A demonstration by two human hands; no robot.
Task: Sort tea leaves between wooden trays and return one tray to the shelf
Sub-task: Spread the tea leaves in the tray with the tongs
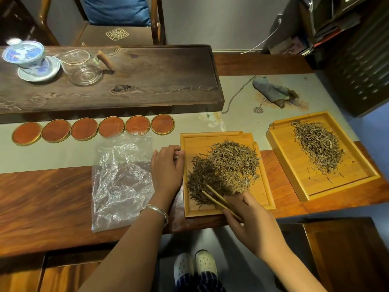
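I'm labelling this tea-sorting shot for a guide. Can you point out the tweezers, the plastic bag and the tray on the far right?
tweezers (216, 198): head view, on the two wooden prongs above the right hand.
plastic bag (122, 180): head view, its crinkled middle.
right tray (299, 165): head view, bare floor left of the leaves.

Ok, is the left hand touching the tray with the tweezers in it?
Touching. The head view shows the left hand with its fingers curled over the left rim of the near tray, steadying it.
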